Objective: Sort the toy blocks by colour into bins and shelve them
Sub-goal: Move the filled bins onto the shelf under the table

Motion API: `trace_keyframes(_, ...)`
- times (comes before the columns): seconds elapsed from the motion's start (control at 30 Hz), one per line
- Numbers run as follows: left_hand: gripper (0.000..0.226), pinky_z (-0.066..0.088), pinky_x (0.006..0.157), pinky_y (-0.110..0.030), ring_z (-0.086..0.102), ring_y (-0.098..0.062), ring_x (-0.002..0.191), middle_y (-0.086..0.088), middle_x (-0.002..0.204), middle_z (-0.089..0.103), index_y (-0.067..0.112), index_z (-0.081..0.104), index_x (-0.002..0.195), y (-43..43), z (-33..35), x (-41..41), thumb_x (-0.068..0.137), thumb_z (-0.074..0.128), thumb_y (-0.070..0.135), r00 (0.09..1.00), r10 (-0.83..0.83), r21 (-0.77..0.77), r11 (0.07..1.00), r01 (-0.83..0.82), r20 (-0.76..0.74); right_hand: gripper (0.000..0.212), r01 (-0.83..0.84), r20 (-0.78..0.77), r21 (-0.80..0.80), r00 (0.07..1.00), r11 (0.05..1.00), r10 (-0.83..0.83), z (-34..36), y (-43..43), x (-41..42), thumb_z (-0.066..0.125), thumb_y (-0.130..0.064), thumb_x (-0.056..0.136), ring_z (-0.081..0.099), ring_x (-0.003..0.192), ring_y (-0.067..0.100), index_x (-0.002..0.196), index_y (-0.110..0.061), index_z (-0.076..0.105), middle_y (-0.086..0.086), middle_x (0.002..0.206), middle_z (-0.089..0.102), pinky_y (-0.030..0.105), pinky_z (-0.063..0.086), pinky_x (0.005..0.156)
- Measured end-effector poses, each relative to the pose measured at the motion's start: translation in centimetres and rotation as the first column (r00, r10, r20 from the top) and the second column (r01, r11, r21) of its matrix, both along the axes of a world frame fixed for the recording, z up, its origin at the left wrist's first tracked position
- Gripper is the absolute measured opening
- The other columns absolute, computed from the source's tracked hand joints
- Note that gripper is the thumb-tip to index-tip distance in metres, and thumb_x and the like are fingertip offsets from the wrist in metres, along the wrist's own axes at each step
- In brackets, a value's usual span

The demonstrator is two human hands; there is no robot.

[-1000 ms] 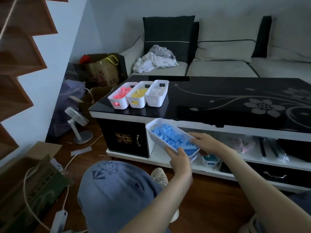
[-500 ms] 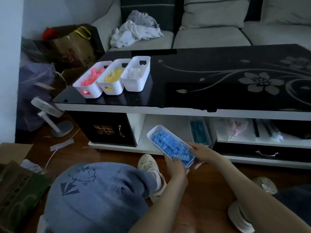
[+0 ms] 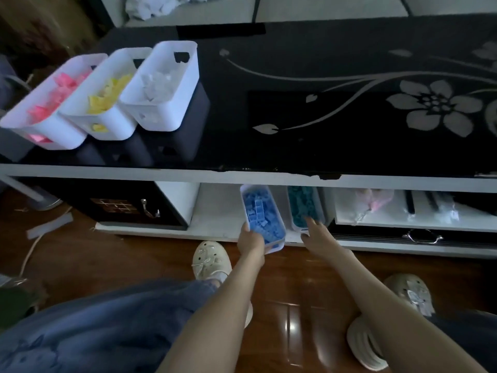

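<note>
Your left hand (image 3: 251, 242) gripped the near end of one white plastic bin of blue blocks (image 3: 262, 216) on the white lower shelf (image 3: 215, 214). Your right hand (image 3: 317, 235) lay open, fingertips touching one bin of teal blocks (image 3: 305, 208) just beside it. Three white bins sat side by side on the black glass tabletop (image 3: 322, 103): pink (image 3: 51, 103), yellow (image 3: 105, 95), white (image 3: 161, 87).

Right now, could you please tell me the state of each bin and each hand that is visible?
White bin of blue blocks: partly on the lower shelf, near end held.
White bin of teal blocks: shelved beside it.
White bin of pink blocks: on the black tabletop.
White bin of yellow blocks: on the tabletop.
White bin of white blocks: on the tabletop.
Left hand: gripping the blue bin.
Right hand: open, at the teal bin.
</note>
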State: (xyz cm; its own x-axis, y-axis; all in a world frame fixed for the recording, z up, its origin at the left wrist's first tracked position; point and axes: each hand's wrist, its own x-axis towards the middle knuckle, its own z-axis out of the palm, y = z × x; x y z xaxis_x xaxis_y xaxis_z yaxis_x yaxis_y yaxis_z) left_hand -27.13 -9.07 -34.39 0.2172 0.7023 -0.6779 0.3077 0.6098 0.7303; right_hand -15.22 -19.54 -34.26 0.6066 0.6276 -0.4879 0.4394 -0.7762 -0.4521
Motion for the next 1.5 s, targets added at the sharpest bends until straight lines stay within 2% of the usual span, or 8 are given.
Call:
trace_keyframes(0.17,0.044,0.058,0.080,-0.046,0.066,-0.021,0.098,0.000,0.130,0.059,0.038,0.045,0.138,2.1,-2.8,1.9,0.102,0.032,0.015,0.986,-0.169,0.053,0.984,0.169,-0.001,0.028,0.056,0.144,-0.091,0.989,0.994,-0.042,-1.6,0.8,1.6,0.043,-0.013,0.096,0.059,0.106,0.033,0.122,-0.006,0.053,0.016,0.120,0.059,0.038,0.051,0.085)
trace_keyframes(0.33,0.052,0.055,0.085,-0.049,0.065,-0.018,0.102,0.004,0.139,0.052,0.040,0.039,0.142,3.4,-3.8,3.1,0.100,0.033,0.009,0.950,-0.309,0.015,0.951,0.309,0.029,0.019,-0.019,0.240,-0.165,0.969,0.986,0.059,-2.3,1.3,1.7,0.047,-0.010,0.095,0.064,0.094,0.027,0.110,-0.008,0.058,0.009,0.106,0.065,0.030,0.046,0.068)
trace_keyframes(0.73,0.061,0.060,0.075,-0.038,0.058,-0.023,0.113,-0.002,0.140,0.047,0.044,0.035,0.141,5.2,-3.9,4.1,0.099,0.037,0.000,0.862,-0.497,-0.070,0.860,0.505,0.101,0.038,-0.070,0.238,-0.148,0.966,0.986,0.104,-2.5,0.2,1.6,0.042,0.009,0.087,0.060,0.102,0.030,0.122,-0.006,0.048,0.012,0.118,0.056,0.038,0.053,0.085)
trace_keyframes(0.9,0.054,0.054,0.078,-0.034,0.054,-0.021,0.111,-0.003,0.139,0.047,0.031,0.029,0.144,4.1,-2.4,4.3,0.097,0.035,0.004,0.754,-0.631,0.064,0.758,0.649,-0.182,0.042,-0.064,0.218,-0.135,0.972,0.989,0.093,-2.0,-0.2,1.4,0.043,0.008,0.087,0.055,0.109,0.027,0.125,-0.009,0.046,0.009,0.125,0.051,0.037,0.052,0.086)
trace_keyframes(1.0,0.042,0.053,0.079,-0.029,0.058,-0.028,0.111,-0.011,0.133,0.053,0.009,0.040,0.136,2.6,-0.6,4.4,0.095,0.042,0.002,0.798,-0.383,0.319,0.769,0.555,-0.465,0.050,-0.054,0.261,-0.124,0.962,0.991,0.085,-1.3,-0.1,0.2,0.047,0.005,0.087,0.045,0.119,0.024,0.134,-0.010,0.038,0.008,0.133,0.042,0.036,0.050,0.087)
trace_keyframes(1.13,0.029,0.049,0.080,-0.029,0.059,-0.028,0.110,-0.013,0.125,0.056,0.004,0.049,0.123,-0.1,2.1,4.2,0.094,0.047,0.005,0.866,-0.275,0.453,0.764,0.460,-0.417,0.046,-0.030,0.299,-0.010,0.954,0.999,0.032,0.5,1.0,-2.2,0.048,-0.003,0.091,0.043,0.122,0.023,0.134,-0.009,0.035,0.008,0.133,0.040,0.037,0.051,0.086)
trace_keyframes(1.33,0.025,0.042,0.073,-0.022,0.058,-0.018,0.100,-0.002,0.112,0.059,0.009,0.053,0.120,-0.8,9.8,1.3,0.096,0.046,0.008,0.971,-0.169,0.562,0.793,0.235,-0.166,0.015,-0.180,0.374,0.452,0.928,0.874,-0.002,8.0,2.8,-5.8,0.044,-0.013,0.094,0.057,0.078,0.023,0.103,-0.007,0.055,0.005,0.091,0.058,0.028,0.038,0.054)
trace_keyframes(1.5,0.029,0.039,0.065,-0.014,0.052,-0.009,0.082,-0.001,0.101,0.049,0.010,0.040,0.117,0.6,17.8,-3.4,0.091,0.046,0.000,0.908,0.254,0.440,0.810,-0.389,0.334,0.021,-0.277,0.371,0.774,0.927,0.569,-0.053,15.6,5.7,-9.4,0.051,-0.005,0.090,0.046,0.078,0.008,0.110,-0.008,0.054,-0.006,0.089,0.050,0.019,0.035,0.062)
